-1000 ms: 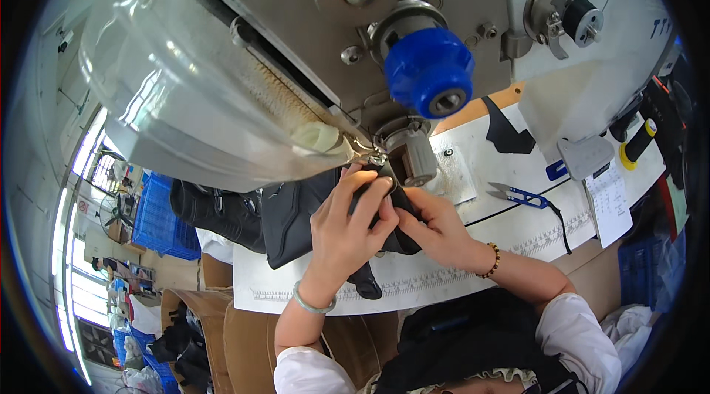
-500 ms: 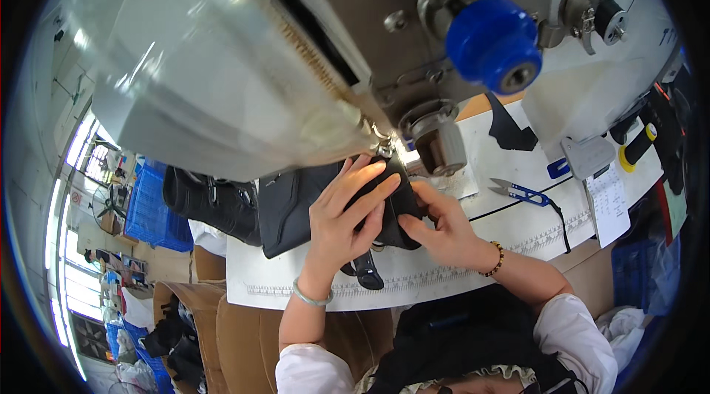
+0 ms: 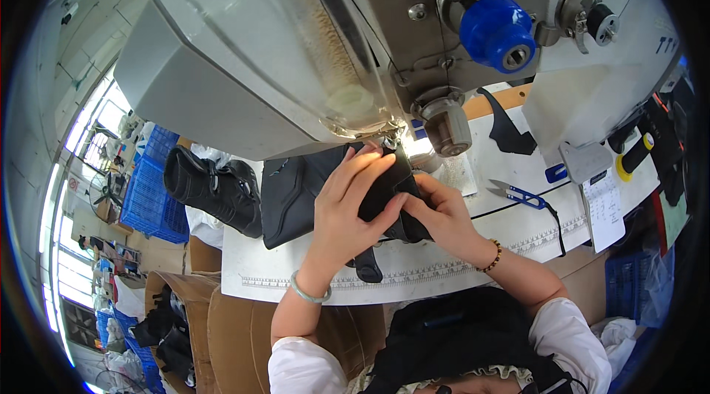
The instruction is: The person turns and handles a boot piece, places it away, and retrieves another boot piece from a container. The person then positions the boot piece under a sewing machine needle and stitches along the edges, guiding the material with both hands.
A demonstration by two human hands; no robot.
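A black leather-like workpiece [image 3: 287, 202] with a curved seam lies on the white sewing table [image 3: 296, 284], partly under the sewing machine's needle area [image 3: 390, 144]. My left hand [image 3: 347, 198] lies over it with fingers stretched forward close to the needle and the thumb spread to the right. My right hand [image 3: 445, 222] pinches the workpiece's right side, its thumb on top and close to my left thumb. The black tab [image 3: 367, 267] sticks out below my hands. My hands hide much of the workpiece, and I cannot make out the stitch point.
The machine head [image 3: 244, 91] with its blue knob [image 3: 497, 33] hangs over the work. Blue thread snips [image 3: 518, 193] and a black cut piece [image 3: 509, 128] lie at the right. A black boot [image 3: 214, 191] stands left, near a blue crate [image 3: 154, 194]. A cardboard box [image 3: 244, 327] sits below.
The whole view has shifted a little. My left thumb has spread rightward toward my right thumb, and both hands stay on the black workpiece.
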